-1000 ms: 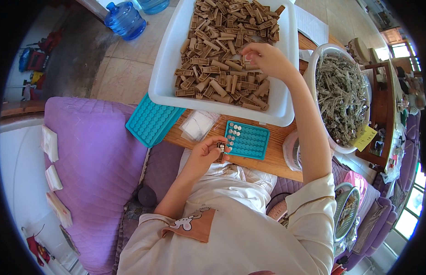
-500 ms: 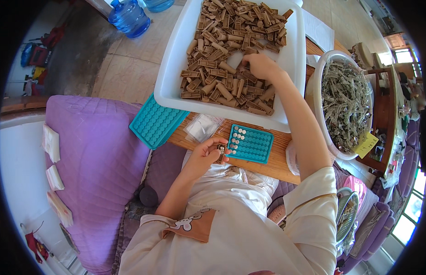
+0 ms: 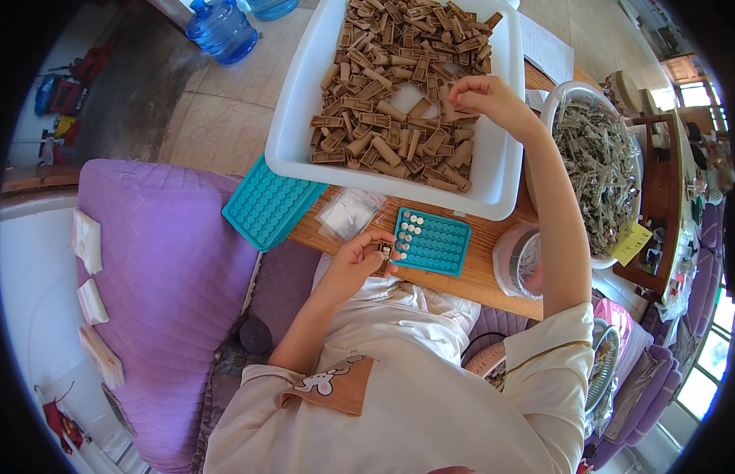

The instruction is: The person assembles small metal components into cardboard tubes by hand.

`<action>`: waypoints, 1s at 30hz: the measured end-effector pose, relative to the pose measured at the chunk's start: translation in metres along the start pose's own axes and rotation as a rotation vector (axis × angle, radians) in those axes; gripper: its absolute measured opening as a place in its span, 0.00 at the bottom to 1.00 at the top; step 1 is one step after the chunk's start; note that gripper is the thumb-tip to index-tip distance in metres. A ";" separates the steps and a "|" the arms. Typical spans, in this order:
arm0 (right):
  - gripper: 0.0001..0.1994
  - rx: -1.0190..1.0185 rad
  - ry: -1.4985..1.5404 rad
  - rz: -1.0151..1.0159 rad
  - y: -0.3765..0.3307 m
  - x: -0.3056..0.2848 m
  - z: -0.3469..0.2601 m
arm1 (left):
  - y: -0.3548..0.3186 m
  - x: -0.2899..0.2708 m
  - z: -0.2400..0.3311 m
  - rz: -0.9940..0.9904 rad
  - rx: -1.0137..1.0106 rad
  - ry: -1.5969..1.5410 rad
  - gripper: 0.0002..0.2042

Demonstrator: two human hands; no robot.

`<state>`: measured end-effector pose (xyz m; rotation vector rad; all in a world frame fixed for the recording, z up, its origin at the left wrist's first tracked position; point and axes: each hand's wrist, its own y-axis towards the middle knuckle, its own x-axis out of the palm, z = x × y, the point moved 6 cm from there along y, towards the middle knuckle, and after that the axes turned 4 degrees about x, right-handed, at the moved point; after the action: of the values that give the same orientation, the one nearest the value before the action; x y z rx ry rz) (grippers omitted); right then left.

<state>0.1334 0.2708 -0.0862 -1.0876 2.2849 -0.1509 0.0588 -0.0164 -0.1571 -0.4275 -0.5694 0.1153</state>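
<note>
My left hand (image 3: 357, 265) is closed around a small brown plastic housing (image 3: 383, 259) with a shiny metal part inside, held in front of my lap. Beside it lies a teal tray (image 3: 450, 237) of round pockets, with several silvery button cells (image 3: 410, 227) in its left columns. My right hand (image 3: 490, 103) hovers above the right part of a white plastic tub (image 3: 494, 193) heaped with brown plastic housings (image 3: 375, 118). Its fingers are curled together, tips close to the brown pieces. Whatever may be between them cannot be made out.
Stacked teal trays (image 3: 268, 205) and a clear plastic bag (image 3: 347, 213) lie left on the wooden table (image 3: 486, 288). At right stand a clear round container (image 3: 519, 261) and a white basin (image 3: 550, 118) of metal-and-clear parts (image 3: 592, 166). Purple padded seating (image 3: 158, 276) is at left.
My right hand has lifted out of the brown pile and shifted right; some pieces beneath it have moved. The clear round container shows more fully. My left hand keeps its hold.
</note>
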 end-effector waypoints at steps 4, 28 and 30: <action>0.06 -0.083 0.710 -0.251 -0.007 0.011 0.004 | -0.002 0.000 -0.001 0.011 -0.009 -0.012 0.14; 0.09 -0.167 0.948 0.168 -0.171 0.120 -0.024 | -0.014 0.031 0.025 0.143 0.243 -0.366 0.15; 0.09 -0.136 1.005 0.236 -0.180 0.129 -0.017 | -0.017 0.038 0.030 0.164 0.310 -0.372 0.15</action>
<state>0.1814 0.0547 -0.0713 -0.8876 3.3314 -0.5548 0.0742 -0.0128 -0.1087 -0.1479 -0.8665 0.4406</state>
